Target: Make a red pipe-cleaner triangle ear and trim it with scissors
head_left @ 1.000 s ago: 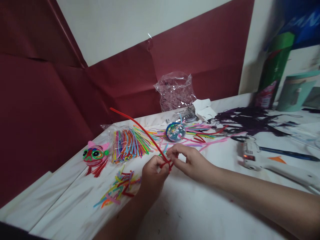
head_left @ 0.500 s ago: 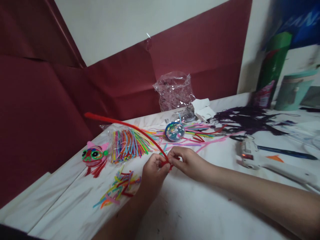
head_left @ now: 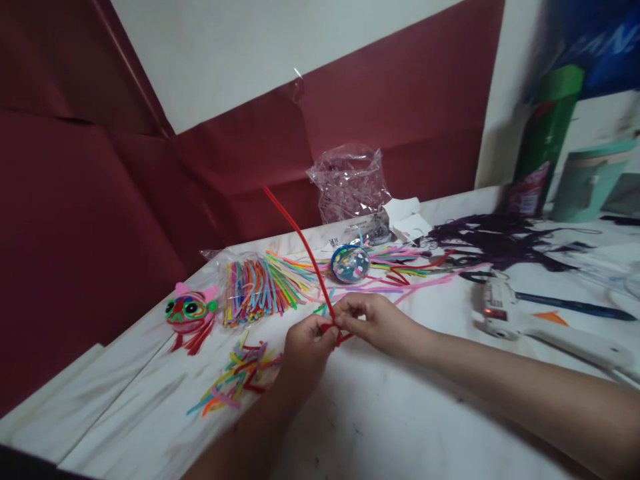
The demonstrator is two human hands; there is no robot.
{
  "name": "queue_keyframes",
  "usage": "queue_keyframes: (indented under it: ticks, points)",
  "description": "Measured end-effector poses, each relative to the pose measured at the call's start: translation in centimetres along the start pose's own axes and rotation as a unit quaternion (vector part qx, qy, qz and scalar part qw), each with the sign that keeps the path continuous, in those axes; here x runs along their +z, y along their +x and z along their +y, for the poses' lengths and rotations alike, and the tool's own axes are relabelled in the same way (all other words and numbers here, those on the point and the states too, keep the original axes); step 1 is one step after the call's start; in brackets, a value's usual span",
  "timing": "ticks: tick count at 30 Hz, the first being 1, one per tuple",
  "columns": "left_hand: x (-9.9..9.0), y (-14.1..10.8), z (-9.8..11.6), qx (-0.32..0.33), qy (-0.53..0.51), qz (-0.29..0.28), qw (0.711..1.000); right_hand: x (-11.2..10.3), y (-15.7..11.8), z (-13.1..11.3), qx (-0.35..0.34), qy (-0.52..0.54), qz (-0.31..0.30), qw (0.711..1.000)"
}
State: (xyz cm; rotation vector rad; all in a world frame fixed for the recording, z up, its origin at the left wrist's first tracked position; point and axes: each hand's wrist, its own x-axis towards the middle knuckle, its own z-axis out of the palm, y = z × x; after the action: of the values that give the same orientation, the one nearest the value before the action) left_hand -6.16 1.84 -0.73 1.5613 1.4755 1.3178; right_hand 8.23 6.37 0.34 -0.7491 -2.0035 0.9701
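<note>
A red pipe cleaner (head_left: pixel 306 243) rises from between my hands and leans to the upper left, its lower part bent among my fingertips. My left hand (head_left: pixel 309 343) pinches it low down. Right beside it, my right hand (head_left: pixel 367 320) grips the same stem between thumb and fingers. Left of them lies a pile of short coloured pieces (head_left: pixel 233 377). Behind the pile is a clear bag of multicoloured pipe cleaners (head_left: pixel 257 287). At the far left stands a pink and red figure (head_left: pixel 189 313) with green-rimmed eyes.
Beyond my hands sit a round clear-lidded container (head_left: pixel 350 263) and a crumpled plastic bag (head_left: pixel 350 183). On the right are a white glue gun (head_left: pixel 500 310), a dark pen (head_left: pixel 575 305), dark purple strands (head_left: pixel 490 237) and a teal cup (head_left: pixel 587 183).
The free end of the red pipe cleaner has swung up and to the right, so it now stands steeper. Both hands have stayed nearly in place.
</note>
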Motion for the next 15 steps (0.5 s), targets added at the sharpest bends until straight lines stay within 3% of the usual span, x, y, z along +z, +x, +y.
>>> queue_keyframes:
  ticks: [5, 10, 15]
  points:
    - [0.03, 0.07, -0.39, 0.006, 0.01, 0.003, 1.0, 0.13, -0.19, 0.31, -0.056, -0.072, 0.027, 0.995]
    - [-0.01, 0.24, -0.66, 0.02, 0.011, -0.001, 1.0, 0.35, -0.22, 0.48, -0.029, -0.028, 0.01, 0.999]
    - [0.21, 0.19, -0.8, 0.016, 0.024, 0.016, 0.999, 0.72, -0.38, 0.4, -0.067, -0.099, 0.05, 0.992]
